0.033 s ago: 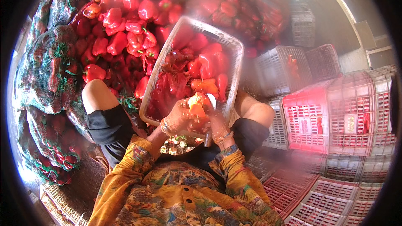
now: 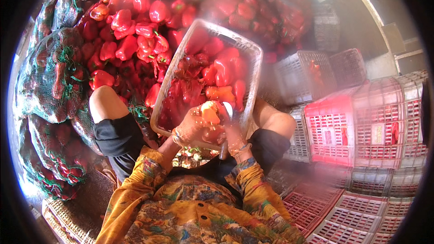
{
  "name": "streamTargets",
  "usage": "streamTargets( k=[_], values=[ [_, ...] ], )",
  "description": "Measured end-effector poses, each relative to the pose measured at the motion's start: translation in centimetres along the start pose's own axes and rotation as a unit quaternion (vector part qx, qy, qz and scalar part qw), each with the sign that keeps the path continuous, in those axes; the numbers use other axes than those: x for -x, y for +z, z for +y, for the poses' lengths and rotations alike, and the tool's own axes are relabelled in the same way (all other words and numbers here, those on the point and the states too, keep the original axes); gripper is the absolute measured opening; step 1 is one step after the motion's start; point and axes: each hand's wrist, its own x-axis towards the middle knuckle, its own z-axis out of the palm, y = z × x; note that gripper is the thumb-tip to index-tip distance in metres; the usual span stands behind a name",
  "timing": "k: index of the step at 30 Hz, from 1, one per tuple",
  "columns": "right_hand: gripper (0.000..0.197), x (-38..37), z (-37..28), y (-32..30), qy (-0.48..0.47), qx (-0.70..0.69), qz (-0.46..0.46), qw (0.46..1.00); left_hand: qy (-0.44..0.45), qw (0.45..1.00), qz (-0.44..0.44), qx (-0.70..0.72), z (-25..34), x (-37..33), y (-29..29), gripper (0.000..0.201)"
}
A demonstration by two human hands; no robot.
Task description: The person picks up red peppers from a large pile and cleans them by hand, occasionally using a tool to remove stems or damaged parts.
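Observation:
My left hand [image 2: 189, 127] is closed around an orange bell pepper [image 2: 210, 113], held above the near end of a pale plastic crate [image 2: 254, 79]. Close beside it, my right hand [image 2: 233, 134] grips a knife [image 2: 228, 107]. The light blade pokes up next to the pepper, and a dark handle end [image 2: 223, 152] shows below the fist. Red bell peppers [image 2: 226, 70] fill the crate, with an orange one [image 2: 220, 93] near my hands. Where the blade meets the pepper is hidden by my fingers.
Loose red bell peppers [image 2: 135, 45] are heaped beyond the crate. Green net sacks [image 2: 49, 77] of peppers line the left side. Red and white crates [image 2: 332, 126] stack up at the right. Pale and green scraps [image 2: 189, 156] lie below my hands, between my bent knees.
The orange pepper has turned slightly in my left hand and shifted a little left. Both hands keep nearly the same place.

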Motion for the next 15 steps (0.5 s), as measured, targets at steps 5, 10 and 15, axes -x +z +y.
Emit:
streamTargets(
  k=[5,10,15],
  values=[
    [0.033,0.6,-2.0,2.1,-0.154,0.199,0.124,0.96,0.018,0.998,0.035,0.043,-0.2,-0.9,-1.3,0.044],
    [0.039,-3.4,-3.8,0.7,-0.367,0.364,0.235,0.823,0.17,0.98,0.088,-0.046,2.5,-0.3,0.7,0.055],
    [0.04,-0.5,-5.1,3.7,-0.291,0.325,0.058,0.898,0.223,0.947,0.108,-0.203,0.6,-1.0,-2.7,0.05]
  ],
)
